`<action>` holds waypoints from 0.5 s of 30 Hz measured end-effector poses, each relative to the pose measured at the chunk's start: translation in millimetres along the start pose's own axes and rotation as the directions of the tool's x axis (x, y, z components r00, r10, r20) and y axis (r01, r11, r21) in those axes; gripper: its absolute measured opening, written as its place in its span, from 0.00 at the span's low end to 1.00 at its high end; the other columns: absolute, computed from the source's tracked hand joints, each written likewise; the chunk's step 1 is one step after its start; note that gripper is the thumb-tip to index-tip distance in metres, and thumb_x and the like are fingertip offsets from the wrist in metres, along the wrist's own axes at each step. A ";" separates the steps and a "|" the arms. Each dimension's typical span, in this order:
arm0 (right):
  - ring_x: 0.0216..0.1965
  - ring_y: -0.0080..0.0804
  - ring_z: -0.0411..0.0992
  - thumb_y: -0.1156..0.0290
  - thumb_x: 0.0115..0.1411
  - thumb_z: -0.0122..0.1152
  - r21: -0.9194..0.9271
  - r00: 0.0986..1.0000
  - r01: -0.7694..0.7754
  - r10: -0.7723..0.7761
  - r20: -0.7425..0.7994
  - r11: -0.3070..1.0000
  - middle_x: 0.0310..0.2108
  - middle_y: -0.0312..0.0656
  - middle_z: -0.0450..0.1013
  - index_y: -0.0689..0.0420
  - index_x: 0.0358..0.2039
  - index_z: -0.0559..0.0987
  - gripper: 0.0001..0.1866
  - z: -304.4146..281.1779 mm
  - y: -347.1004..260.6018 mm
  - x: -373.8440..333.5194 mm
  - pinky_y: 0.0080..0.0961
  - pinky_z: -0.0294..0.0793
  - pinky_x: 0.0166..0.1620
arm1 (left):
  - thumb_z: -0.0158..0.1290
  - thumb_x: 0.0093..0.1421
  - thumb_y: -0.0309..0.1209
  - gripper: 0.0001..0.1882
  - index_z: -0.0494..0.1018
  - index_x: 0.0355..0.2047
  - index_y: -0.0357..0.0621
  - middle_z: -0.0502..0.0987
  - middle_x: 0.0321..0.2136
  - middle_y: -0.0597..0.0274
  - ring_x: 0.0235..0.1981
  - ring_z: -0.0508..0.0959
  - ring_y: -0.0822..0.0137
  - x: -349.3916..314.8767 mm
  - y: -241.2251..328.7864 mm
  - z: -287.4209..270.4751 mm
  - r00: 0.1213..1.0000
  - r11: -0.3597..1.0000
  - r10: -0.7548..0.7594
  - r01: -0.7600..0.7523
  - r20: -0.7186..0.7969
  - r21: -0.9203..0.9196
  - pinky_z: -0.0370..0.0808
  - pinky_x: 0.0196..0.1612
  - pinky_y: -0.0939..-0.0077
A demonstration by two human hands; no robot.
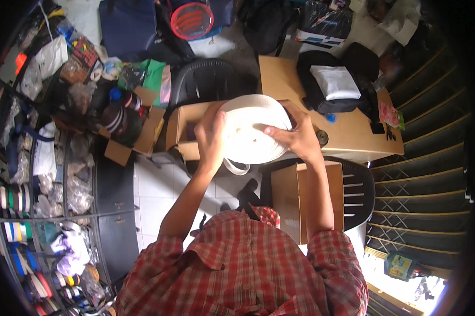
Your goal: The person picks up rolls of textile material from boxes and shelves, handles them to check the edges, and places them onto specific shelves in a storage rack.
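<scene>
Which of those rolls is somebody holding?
The big white roll between the left hand and the right hand; the other rolls are off to the left, untouched.

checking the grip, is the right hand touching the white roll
Touching: the head view shows the right hand with its thumb laid over the flat face of the white roll.

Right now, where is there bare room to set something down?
The wooden desk has a bare strip along its near edge, right of the small round object. White floor tiles lie bare between the black cabinet and left forearm. The far left is crowded with webbing rolls and plastic bags.
</scene>
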State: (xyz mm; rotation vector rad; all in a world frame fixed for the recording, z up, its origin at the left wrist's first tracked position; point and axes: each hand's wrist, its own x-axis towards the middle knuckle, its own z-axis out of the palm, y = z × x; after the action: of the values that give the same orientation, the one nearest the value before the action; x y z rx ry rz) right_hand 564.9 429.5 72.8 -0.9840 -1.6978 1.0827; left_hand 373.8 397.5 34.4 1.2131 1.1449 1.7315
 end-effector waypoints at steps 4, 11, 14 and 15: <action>0.34 0.27 0.77 0.69 0.42 0.77 -0.001 0.999 -0.051 0.051 -0.019 0.999 0.32 0.47 0.78 0.70 0.42 0.75 0.29 24.9 -1.3 -36.3 0.23 0.76 0.40 | 0.45 0.63 0.29 0.13 0.74 0.41 0.33 0.77 0.35 0.50 0.35 0.77 0.64 -35.1 -2.7 -37.6 1.000 0.982 -0.001 0.001 -0.002 0.190 0.73 0.39 0.71; 0.35 0.28 0.76 0.69 0.42 0.77 0.052 1.000 -0.011 0.011 -0.005 0.999 0.33 0.47 0.78 0.70 0.40 0.75 0.28 48.4 -24.6 -50.1 0.23 0.75 0.41 | 0.46 0.63 0.31 0.13 0.75 0.42 0.38 0.73 0.30 0.49 0.29 0.76 0.53 -56.3 18.6 -90.9 0.904 0.732 0.384 -0.423 0.189 0.534 0.72 0.33 0.65; 0.36 0.29 0.76 0.70 0.43 0.76 0.135 0.999 0.026 -0.022 -0.031 0.991 0.34 0.46 0.77 0.69 0.41 0.75 0.27 62.4 -28.9 -53.1 0.24 0.75 0.42 | 0.44 0.64 0.32 0.14 0.74 0.42 0.35 0.73 0.30 0.49 0.31 0.76 0.55 -65.5 24.9 -90.5 0.926 0.803 0.363 -0.368 0.105 0.469 0.71 0.35 0.66; 0.37 0.29 0.75 0.70 0.44 0.76 0.179 0.998 0.036 -0.027 -0.053 0.983 0.34 0.46 0.77 0.69 0.42 0.74 0.27 66.9 -29.5 -53.3 0.25 0.75 0.43 | 0.43 0.64 0.32 0.15 0.74 0.42 0.33 0.73 0.30 0.49 0.32 0.76 0.55 -67.8 27.0 -87.2 0.939 0.857 0.342 -0.327 0.036 0.397 0.71 0.36 0.66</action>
State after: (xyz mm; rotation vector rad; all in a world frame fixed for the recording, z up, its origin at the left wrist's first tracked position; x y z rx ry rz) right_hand 513.9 354.8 70.9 -0.8593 -1.5400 1.1586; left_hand 309.1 304.5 24.4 1.7223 1.4234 1.8278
